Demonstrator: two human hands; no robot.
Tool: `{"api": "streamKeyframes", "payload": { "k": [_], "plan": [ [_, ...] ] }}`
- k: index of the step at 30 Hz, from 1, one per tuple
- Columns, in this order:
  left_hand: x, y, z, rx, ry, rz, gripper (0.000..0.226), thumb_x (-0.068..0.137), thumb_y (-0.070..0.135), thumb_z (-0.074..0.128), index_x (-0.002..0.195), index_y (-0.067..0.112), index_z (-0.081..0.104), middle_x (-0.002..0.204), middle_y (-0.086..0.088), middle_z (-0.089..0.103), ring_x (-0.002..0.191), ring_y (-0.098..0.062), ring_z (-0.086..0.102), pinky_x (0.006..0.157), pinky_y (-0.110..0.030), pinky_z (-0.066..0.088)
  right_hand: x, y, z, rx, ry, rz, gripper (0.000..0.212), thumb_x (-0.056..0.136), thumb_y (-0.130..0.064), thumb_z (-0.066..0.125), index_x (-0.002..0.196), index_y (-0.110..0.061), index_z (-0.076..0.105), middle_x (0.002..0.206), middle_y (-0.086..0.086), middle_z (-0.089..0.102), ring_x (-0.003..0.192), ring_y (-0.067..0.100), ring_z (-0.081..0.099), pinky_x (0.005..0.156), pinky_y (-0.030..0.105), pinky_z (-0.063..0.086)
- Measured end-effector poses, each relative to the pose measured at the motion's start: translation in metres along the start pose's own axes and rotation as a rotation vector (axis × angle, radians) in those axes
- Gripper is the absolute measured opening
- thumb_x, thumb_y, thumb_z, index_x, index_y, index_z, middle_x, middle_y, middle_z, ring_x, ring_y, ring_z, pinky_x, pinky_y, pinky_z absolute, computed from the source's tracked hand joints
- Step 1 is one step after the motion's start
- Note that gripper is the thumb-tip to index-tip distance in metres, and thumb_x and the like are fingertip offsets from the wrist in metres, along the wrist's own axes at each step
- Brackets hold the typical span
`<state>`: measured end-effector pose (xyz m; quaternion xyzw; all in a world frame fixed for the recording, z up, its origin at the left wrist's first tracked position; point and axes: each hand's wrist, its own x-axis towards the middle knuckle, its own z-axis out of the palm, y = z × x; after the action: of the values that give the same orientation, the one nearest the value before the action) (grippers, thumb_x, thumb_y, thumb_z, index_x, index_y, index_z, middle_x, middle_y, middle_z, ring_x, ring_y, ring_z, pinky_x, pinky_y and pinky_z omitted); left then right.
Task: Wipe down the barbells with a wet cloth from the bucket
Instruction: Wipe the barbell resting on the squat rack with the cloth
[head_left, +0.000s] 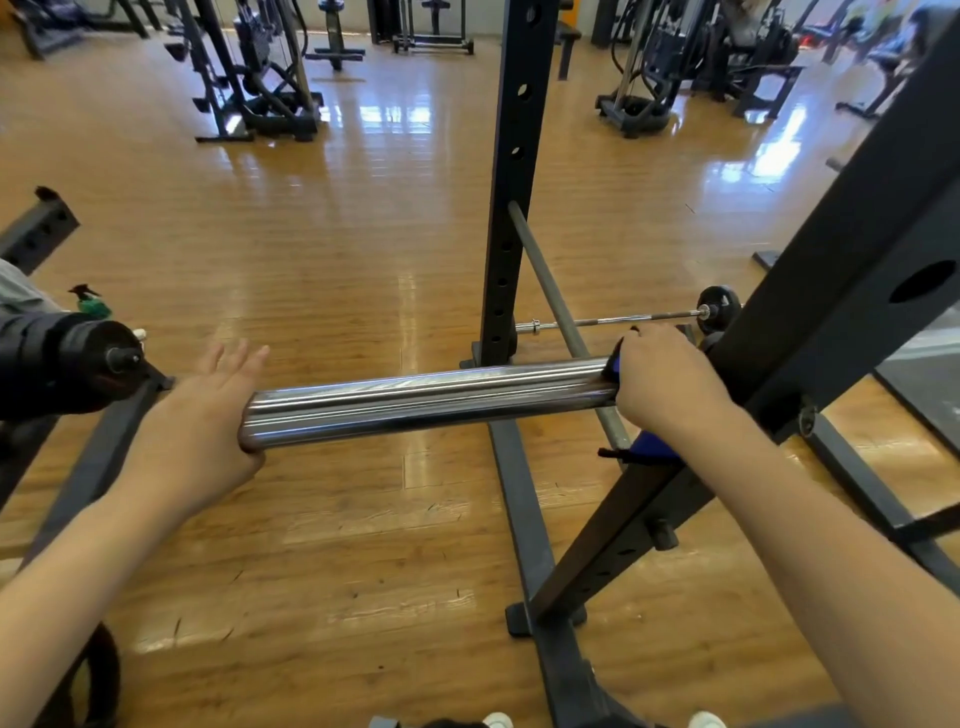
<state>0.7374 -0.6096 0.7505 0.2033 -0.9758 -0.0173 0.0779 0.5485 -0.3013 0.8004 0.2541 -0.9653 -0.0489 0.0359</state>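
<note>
A shiny chrome barbell sleeve (426, 402) runs left to right across the middle of the head view, resting on a black squat rack (831, 291). My right hand (665, 379) grips the sleeve's right end through a blue cloth (649, 446), whose corner hangs below the wrist. My left hand (208, 415) presses its palm flat against the sleeve's left end, fingers straight and spread. The thinner bar shaft (561, 312) runs away behind the sleeve. No bucket is in view.
A black rack upright (511, 182) stands just behind the sleeve. A second barbell (623, 319) with a small black plate lies on the wooden floor behind. Stacked black plates (62, 364) and a green spray bottle (93, 304) are at left. Gym machines line the back.
</note>
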Motion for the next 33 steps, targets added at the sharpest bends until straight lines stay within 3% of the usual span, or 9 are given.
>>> {"api": "streamKeyframes", "payload": {
  "k": [2, 5, 9, 13, 18, 22, 26, 28, 33],
  "plan": [
    [0.0, -0.001, 0.001, -0.023, -0.002, -0.003, 0.098, 0.055, -0.001, 0.081, 0.143, 0.003, 0.039, 0.146, -0.018, 0.038, 0.14, -0.032, 0.028, 0.105, -0.05, 0.034, -0.007, 0.004, 0.006, -0.021, 0.043, -0.027, 0.03, 0.09, -0.013, 0.05, 0.119, -0.005, 0.052, 0.119, 0.01, 0.051, 0.114, 0.024, 0.044, 0.098, 0.031, 0.041],
    [-0.001, -0.003, 0.005, -0.067, 0.005, 0.003, 0.099, 0.05, -0.004, 0.082, 0.14, 0.0, 0.042, 0.143, -0.022, 0.042, 0.137, -0.036, 0.03, 0.101, -0.055, 0.038, -0.031, 0.007, 0.036, -0.031, 0.191, 0.029, 0.055, 0.082, 0.002, 0.059, 0.135, 0.005, 0.043, 0.139, 0.021, 0.043, 0.132, 0.033, 0.037, 0.108, 0.038, 0.034],
    [0.001, -0.005, 0.009, -0.069, 0.009, 0.02, 0.098, 0.046, -0.005, 0.082, 0.137, -0.003, 0.045, 0.139, -0.025, 0.045, 0.134, -0.04, 0.034, 0.098, -0.058, 0.04, -0.043, 0.011, 0.058, 0.074, 0.305, 0.03, 0.074, 0.062, 0.015, 0.073, 0.131, 0.011, 0.045, 0.136, 0.029, 0.045, 0.127, 0.04, 0.044, 0.098, 0.047, 0.041],
    [0.002, -0.007, 0.01, -0.055, 0.021, 0.025, 0.097, 0.049, -0.003, 0.082, 0.138, -0.001, 0.044, 0.141, -0.023, 0.043, 0.136, -0.039, 0.032, 0.099, -0.056, 0.04, -0.06, 0.003, 0.069, 0.234, 0.308, 0.082, 0.084, 0.056, 0.023, 0.071, 0.134, 0.009, 0.041, 0.143, 0.027, 0.037, 0.133, 0.037, 0.034, 0.102, 0.046, 0.031],
    [0.002, -0.006, 0.009, -0.046, 0.053, 0.035, 0.094, 0.055, -0.001, 0.081, 0.14, 0.0, 0.041, 0.144, -0.021, 0.04, 0.139, -0.036, 0.027, 0.106, -0.05, 0.031, -0.038, -0.006, 0.064, 0.397, 0.38, 0.017, 0.075, 0.066, 0.022, 0.066, 0.135, 0.006, 0.042, 0.141, 0.022, 0.042, 0.135, 0.034, 0.032, 0.107, 0.043, 0.021],
    [0.0, -0.004, 0.007, -0.034, 0.041, 0.04, 0.092, 0.057, -0.001, 0.08, 0.14, 0.0, 0.041, 0.143, -0.021, 0.041, 0.138, -0.037, 0.027, 0.107, -0.051, 0.03, -0.027, -0.003, 0.054, 0.436, 0.29, -0.049, 0.077, 0.063, 0.017, 0.073, 0.134, 0.001, 0.046, 0.137, 0.017, 0.049, 0.133, 0.03, 0.038, 0.107, 0.037, 0.02],
    [-0.002, -0.003, 0.007, -0.041, 0.045, 0.032, 0.092, 0.056, -0.001, 0.081, 0.139, -0.002, 0.043, 0.141, -0.022, 0.044, 0.137, -0.039, 0.03, 0.104, -0.056, 0.034, -0.053, 0.0, 0.069, 0.453, 0.298, -0.013, 0.083, 0.065, 0.024, 0.064, 0.138, -0.005, 0.039, 0.145, 0.011, 0.039, 0.136, 0.021, 0.027, 0.107, 0.04, 0.02],
    [-0.003, -0.002, 0.007, -0.039, 0.056, 0.026, 0.092, 0.056, 0.0, 0.08, 0.14, -0.001, 0.042, 0.142, -0.021, 0.043, 0.138, -0.038, 0.029, 0.105, -0.055, 0.034, -0.056, -0.002, 0.072, 0.452, 0.314, 0.004, 0.08, 0.066, 0.025, 0.064, 0.138, -0.003, 0.04, 0.144, 0.013, 0.04, 0.136, 0.023, 0.029, 0.106, 0.042, 0.021],
    [-0.003, 0.002, 0.003, -0.025, 0.066, 0.003, 0.093, 0.062, 0.002, 0.079, 0.144, 0.004, 0.037, 0.148, -0.015, 0.038, 0.142, -0.032, 0.022, 0.107, -0.049, 0.032, -0.028, -0.014, 0.05, 0.41, 0.265, 0.021, 0.067, 0.082, 0.009, 0.059, 0.143, -0.003, 0.034, 0.149, 0.012, 0.034, 0.142, 0.024, 0.022, 0.112, 0.03, 0.014]
  ]
}}
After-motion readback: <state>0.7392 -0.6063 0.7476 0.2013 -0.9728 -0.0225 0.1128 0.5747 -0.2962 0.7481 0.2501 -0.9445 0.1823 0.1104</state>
